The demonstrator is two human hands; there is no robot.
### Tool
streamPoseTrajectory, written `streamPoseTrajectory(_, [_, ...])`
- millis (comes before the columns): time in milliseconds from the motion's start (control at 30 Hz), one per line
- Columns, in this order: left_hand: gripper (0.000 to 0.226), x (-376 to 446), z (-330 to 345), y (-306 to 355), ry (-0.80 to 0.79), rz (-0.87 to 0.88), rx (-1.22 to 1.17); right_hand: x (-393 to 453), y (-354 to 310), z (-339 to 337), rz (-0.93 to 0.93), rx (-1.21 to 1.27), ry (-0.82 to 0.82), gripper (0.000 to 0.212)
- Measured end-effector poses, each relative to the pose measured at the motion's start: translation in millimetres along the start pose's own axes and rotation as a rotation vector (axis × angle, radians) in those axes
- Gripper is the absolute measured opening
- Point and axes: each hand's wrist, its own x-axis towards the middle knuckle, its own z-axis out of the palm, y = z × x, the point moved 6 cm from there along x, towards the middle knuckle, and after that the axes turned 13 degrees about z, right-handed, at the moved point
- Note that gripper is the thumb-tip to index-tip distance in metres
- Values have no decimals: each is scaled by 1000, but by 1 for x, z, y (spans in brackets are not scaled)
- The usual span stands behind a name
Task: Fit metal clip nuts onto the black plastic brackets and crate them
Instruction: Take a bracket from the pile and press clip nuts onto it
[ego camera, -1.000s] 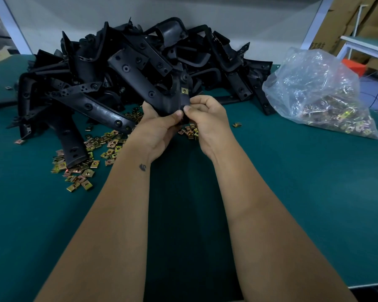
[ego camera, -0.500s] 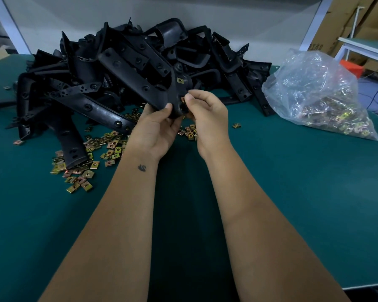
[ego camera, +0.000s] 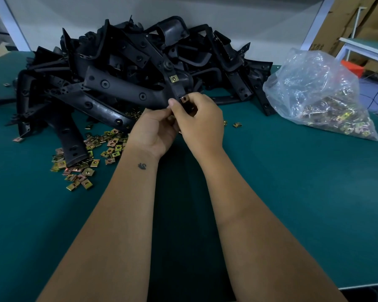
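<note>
I have one black bracket lifted off the worktop, its long arm reaching back over the heap of brackets behind it. My left hand is curled around the bracket's near end from below, steadying it. My right hand pinches a coppery clip nut between thumb and forefinger, right at the edge of the bracket's near tab. A second clip nut, brassy, already sits on the bracket just above that one, so I judge this to be the second fitting on this piece.

The nut looks partly on, but I cannot tell whether it is fully seated, since my fingers cover the edge. Next I need a firm push along the tab until the nut's hole lines up with the hole in the plastic, while my left hand keeps the bracket from twisting. If I push at a slant the clip may ride crooked or spring off.

Loose clip nuts lie scattered on the worktop to my left, some touching the foot of the heap, and a clear plastic bag holding more rests well to my right. I see no crate here, so crating this bracket will mean turning away from the worktop.
</note>
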Motion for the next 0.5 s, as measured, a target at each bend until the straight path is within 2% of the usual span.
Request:
streamPoseTrajectory(267, [25,-4,3,0,38,-10,45,-3,-7,-3,-86,-48,27,26])
streamPoseTrajectory(500, [33,-5,4,-1,-2,-37,87,-4,-10,-4,-138,-80,66,30])
